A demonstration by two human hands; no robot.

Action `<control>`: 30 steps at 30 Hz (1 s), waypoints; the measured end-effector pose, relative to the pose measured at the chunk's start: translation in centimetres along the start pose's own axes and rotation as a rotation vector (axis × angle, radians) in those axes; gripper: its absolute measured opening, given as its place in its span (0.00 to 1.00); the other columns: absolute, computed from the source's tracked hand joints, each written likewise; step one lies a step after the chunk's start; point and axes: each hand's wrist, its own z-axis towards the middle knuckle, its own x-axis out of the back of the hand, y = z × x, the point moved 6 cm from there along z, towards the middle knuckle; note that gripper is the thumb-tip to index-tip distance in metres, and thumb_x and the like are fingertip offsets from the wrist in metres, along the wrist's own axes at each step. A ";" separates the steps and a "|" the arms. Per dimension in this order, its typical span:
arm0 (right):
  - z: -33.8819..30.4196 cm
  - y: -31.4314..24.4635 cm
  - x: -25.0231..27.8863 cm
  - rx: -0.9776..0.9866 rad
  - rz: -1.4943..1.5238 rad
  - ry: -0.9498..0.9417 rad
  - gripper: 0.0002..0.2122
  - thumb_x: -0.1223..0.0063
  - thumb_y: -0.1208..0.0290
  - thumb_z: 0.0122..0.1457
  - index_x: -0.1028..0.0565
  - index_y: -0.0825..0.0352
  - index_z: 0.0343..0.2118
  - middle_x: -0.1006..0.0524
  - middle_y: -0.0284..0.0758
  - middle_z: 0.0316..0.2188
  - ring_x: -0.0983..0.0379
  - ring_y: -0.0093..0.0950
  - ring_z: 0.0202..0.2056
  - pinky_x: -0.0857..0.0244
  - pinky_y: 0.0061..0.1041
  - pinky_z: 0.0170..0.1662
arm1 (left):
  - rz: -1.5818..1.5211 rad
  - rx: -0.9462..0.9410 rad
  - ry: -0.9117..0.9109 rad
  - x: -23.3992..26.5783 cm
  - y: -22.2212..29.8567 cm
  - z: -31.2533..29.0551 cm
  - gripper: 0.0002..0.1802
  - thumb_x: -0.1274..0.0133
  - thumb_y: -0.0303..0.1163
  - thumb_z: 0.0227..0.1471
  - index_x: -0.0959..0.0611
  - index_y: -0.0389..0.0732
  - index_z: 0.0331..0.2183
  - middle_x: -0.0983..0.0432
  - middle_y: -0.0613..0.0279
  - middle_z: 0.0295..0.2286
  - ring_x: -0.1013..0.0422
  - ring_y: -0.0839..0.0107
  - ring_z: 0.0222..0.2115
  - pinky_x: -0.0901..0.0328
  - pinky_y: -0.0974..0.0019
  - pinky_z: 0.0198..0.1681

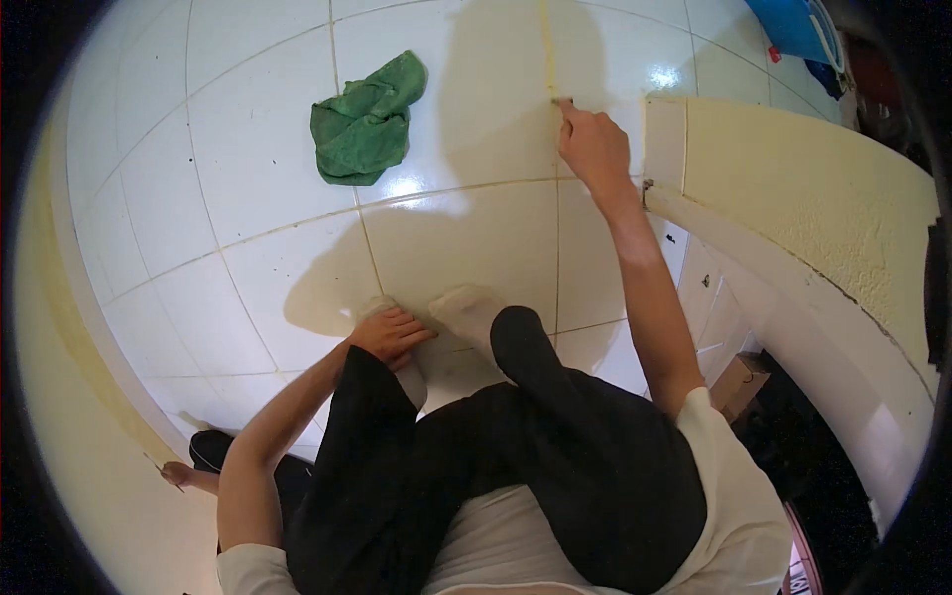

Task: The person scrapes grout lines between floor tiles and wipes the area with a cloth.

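I am crouched on a white tiled floor (248, 159). My right hand (593, 144) reaches forward and is closed on a small tool (562, 101) whose tip rests on a yellowish grout line (545, 45) between tiles. My left hand (389, 332) rests, fingers spread, on my left foot in a white sock (472, 309), holding nothing. A crumpled green cloth (365, 124) lies on the tiles to the left of the right hand, apart from both hands.
A cream wall corner (793, 188) juts in at the right, close to my right hand. A blue object (798, 25) sits at the top right. A cream baseboard (69, 327) curves along the left. A cardboard box (739, 382) lies low right.
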 end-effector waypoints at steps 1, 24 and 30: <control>0.2 -0.2 0.1 0.057 -0.003 -0.013 0.18 0.51 0.69 0.60 0.23 0.60 0.53 0.20 0.46 0.25 0.21 0.45 0.31 0.26 0.44 0.35 | -0.010 0.000 0.029 0.1 -0.1 -0.2 0.36 0.38 0.33 0.34 0.24 0.45 0.51 0.25 0.61 0.40 0.29 0.61 0.44 0.35 0.57 0.51; 2.3 -0.9 0.5 -0.023 0.192 0.069 0.14 0.54 0.69 0.61 0.19 0.57 0.47 0.20 0.49 0.31 0.22 0.48 0.37 0.26 0.45 0.43 | -0.034 -0.018 0.167 1.4 0.1 -0.2 0.32 0.39 0.30 0.34 0.22 0.42 0.48 0.26 0.61 0.37 0.30 0.62 0.40 0.35 0.60 0.48; 3.0 -0.8 -0.1 -0.090 0.141 -0.052 0.15 0.53 0.70 0.61 0.20 0.59 0.48 0.19 0.48 0.32 0.21 0.48 0.39 0.26 0.45 0.44 | -0.014 -0.006 0.157 1.4 0.3 -0.2 0.31 0.40 0.30 0.35 0.22 0.42 0.47 0.26 0.61 0.37 0.30 0.63 0.41 0.35 0.61 0.48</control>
